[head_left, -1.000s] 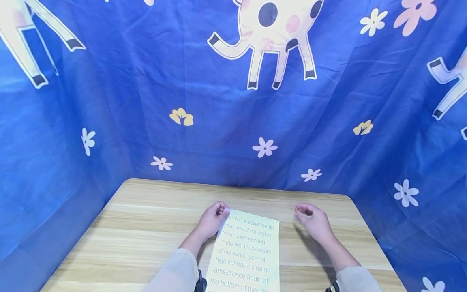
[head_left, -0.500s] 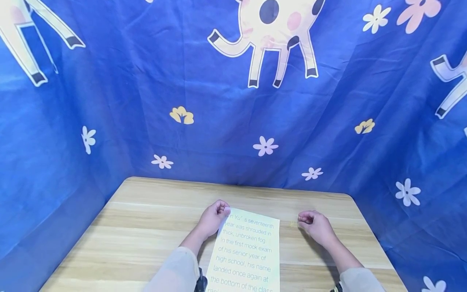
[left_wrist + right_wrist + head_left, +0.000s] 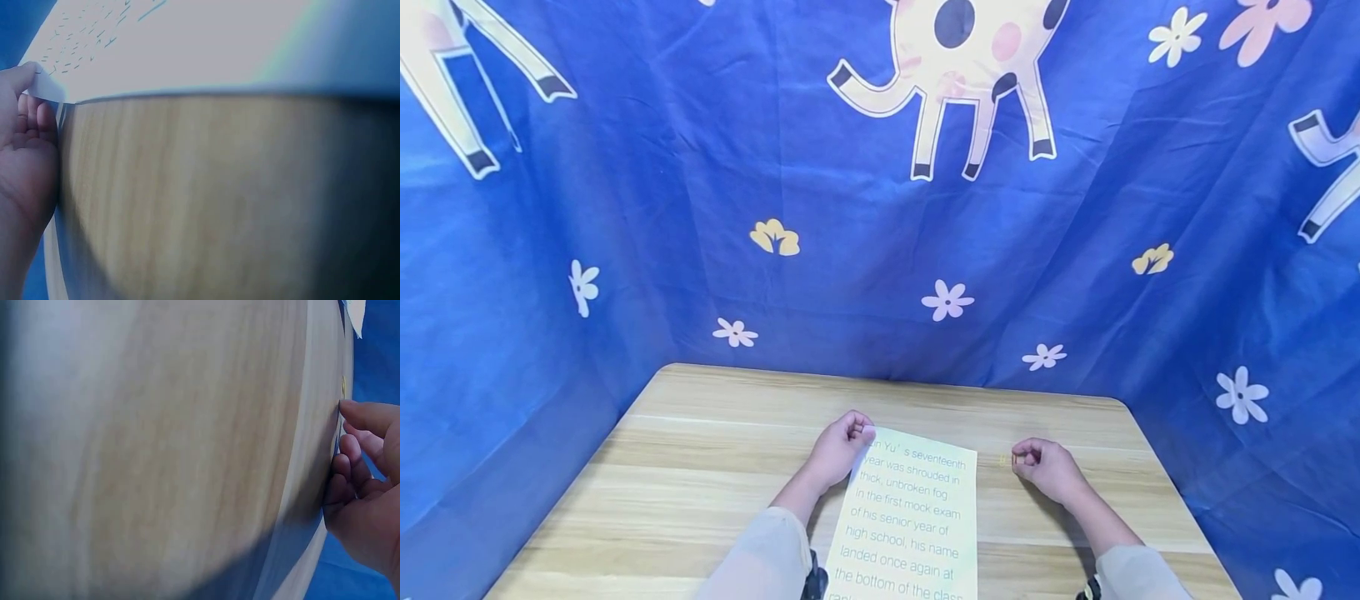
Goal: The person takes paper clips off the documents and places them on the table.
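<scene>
My left hand (image 3: pixel 842 450) pinches the top left corner of a pale yellow printed sheet of paper (image 3: pixel 906 517), thumb on top and fingers curled beneath. In the left wrist view the paper (image 3: pixel 181 56) stands clear of the wood along its near edge. To the right of the sheet, my right hand (image 3: pixel 1051 468) is low over the table, with a tiny thin yellow-orange piece, like a paper clip (image 3: pixel 1018 459), at its thumb and fingertips. Just left of it lies another small yellow wire-like piece (image 3: pixel 1002 460). In the right wrist view the other fingers of my right hand (image 3: pixel 369 469) are curled in.
The light wood table (image 3: pixel 700 467) has rounded back corners. A blue curtain (image 3: pixel 850 333) printed with flowers and animals hangs behind it and along both sides. Dark bands show at both wrists, below pale sleeves (image 3: pixel 760 554).
My right hand has come down and slightly right with the small yellow piece, beside the one on the table. The left hand and the paper have barely moved.
</scene>
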A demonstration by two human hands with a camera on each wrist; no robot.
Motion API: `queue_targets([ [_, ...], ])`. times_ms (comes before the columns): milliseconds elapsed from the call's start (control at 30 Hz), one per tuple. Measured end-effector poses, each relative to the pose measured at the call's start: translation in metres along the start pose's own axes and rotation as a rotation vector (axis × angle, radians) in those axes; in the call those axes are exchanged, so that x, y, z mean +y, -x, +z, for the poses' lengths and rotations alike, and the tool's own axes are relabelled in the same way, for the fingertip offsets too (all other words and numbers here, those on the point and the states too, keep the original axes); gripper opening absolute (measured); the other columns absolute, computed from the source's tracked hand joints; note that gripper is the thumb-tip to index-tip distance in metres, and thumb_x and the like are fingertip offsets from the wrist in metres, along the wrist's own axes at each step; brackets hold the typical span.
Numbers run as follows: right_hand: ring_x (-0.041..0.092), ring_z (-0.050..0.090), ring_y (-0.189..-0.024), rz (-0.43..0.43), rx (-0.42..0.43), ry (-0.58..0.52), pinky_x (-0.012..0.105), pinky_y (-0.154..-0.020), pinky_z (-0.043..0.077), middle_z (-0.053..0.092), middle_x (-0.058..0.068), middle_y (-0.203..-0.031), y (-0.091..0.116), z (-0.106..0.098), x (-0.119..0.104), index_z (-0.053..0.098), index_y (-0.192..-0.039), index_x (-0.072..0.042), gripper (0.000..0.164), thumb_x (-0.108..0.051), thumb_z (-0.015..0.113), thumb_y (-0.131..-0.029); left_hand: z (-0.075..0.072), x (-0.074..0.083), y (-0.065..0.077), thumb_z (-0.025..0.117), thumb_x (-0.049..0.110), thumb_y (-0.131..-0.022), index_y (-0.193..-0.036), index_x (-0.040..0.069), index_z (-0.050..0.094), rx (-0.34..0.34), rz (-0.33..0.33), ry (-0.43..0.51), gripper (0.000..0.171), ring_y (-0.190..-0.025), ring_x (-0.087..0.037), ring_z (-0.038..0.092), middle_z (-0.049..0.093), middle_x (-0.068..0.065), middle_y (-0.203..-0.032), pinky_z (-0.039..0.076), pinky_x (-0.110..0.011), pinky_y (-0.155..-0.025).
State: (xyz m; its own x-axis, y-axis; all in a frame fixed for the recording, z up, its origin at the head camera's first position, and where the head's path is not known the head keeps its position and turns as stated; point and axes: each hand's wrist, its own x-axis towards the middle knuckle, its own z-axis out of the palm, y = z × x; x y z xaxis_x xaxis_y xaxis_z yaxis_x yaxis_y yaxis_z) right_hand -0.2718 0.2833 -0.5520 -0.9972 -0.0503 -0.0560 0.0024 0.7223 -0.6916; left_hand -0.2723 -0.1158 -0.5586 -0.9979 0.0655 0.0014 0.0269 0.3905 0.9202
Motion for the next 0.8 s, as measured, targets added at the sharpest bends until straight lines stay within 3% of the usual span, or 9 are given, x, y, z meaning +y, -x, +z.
queue_targets([
  [800,0.011,0.054,-0.075,-0.046,-0.023,0.118,0.026,-0.073,0.045,0.062,-0.004,-0.081,0.0024,-0.0044,-0.0048,0.079,-0.118,-0.009,0.029,-0.011,0.085,-0.09,-0.0003,-0.0008,0.0019,0.067,0.024,-0.108,-0.113,0.013,0.068,0.002,0.005,0.023,0.012,-0.094,-0.014,0.058,0.065,-0.001,-0.104,0.05,-0.028,-0.087],
])
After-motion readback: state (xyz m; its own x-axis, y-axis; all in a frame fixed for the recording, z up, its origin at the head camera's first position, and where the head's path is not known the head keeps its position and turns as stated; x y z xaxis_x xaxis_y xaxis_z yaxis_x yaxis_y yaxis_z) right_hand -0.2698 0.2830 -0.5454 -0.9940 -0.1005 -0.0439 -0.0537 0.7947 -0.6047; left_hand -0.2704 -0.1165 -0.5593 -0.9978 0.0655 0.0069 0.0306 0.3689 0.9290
